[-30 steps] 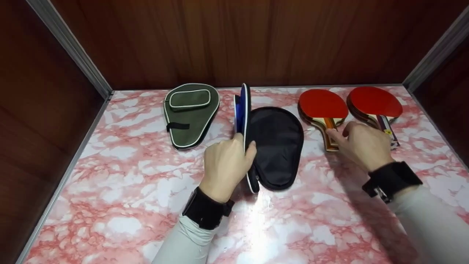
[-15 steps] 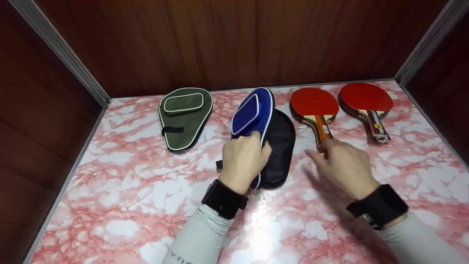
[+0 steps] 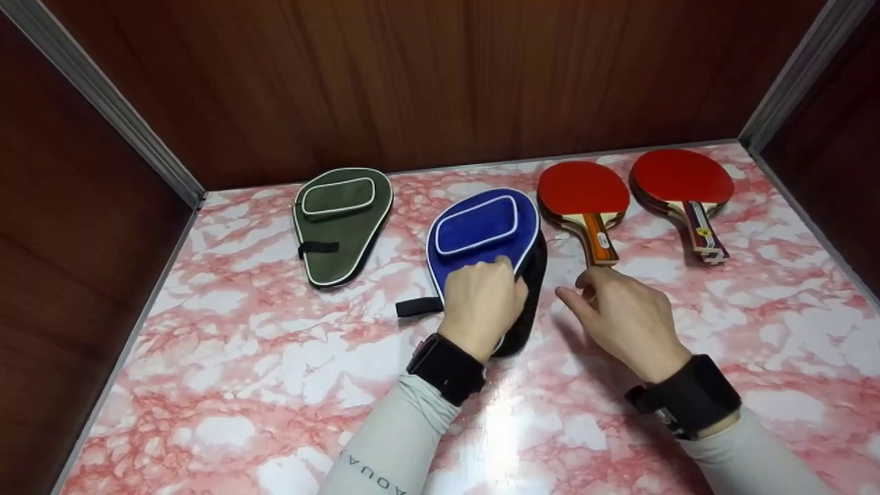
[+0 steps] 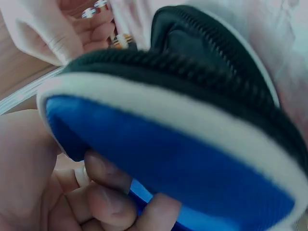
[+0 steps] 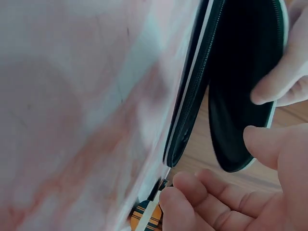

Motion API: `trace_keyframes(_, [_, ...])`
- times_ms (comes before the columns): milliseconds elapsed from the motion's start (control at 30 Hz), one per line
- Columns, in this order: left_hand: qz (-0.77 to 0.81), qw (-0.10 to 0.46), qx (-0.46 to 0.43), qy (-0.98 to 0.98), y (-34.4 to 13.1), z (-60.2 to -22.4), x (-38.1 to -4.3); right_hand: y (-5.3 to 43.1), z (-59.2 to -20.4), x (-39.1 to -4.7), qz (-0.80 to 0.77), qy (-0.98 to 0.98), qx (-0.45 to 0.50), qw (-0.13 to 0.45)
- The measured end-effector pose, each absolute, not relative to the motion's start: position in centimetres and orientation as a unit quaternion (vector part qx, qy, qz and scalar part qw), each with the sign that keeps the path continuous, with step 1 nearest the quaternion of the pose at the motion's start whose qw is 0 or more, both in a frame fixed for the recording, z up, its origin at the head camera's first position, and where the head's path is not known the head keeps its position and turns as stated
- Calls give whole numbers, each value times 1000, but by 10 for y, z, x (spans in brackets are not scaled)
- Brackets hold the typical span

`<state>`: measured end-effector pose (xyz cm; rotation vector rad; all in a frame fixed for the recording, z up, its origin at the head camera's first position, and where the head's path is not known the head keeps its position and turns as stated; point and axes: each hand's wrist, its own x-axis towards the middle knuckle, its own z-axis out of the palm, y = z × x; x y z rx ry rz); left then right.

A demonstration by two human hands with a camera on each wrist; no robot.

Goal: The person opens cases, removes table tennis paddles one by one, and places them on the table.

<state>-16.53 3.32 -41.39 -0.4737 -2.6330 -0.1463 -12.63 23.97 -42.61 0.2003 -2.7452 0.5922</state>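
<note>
My left hand (image 3: 485, 299) grips the lower part of a blue table tennis bat case (image 3: 485, 227) with white piping and a front pocket. In the left wrist view, its fingers curl onto the blue cover (image 4: 163, 149), whose zipped edge stands apart from the other half. The black lining (image 5: 240, 96) shows in the right wrist view. With nothing held, my right hand (image 3: 629, 320) hovers beside the case, fingers loosely bent. Its fingertips are just below the orange-striped handle of a red table tennis bat (image 3: 584, 189); whether they touch it I cannot tell.
Another stack of red bats (image 3: 683, 180) lies at the back right. A green bat case (image 3: 340, 234) with a black strap lies at the left. Brown wood-grain panels (image 3: 440, 82) wall the pink marbled table (image 3: 227, 371) on the sides and back.
The blue cover has swung from nearly upright down over the black half, carried by my left hand. My right hand has drawn back left and nearer me from the bat handles.
</note>
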Motion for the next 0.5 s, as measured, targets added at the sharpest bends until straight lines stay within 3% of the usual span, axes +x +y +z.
trace_keyframes(267, [-31,232,-185,-954,47,-429,-165,242,-434,-124,215,-952,80,205])
trace_keyframes(500, [1,227,-178,-957,56,-438,-164,243,-438,-125,223,-950,83,203])
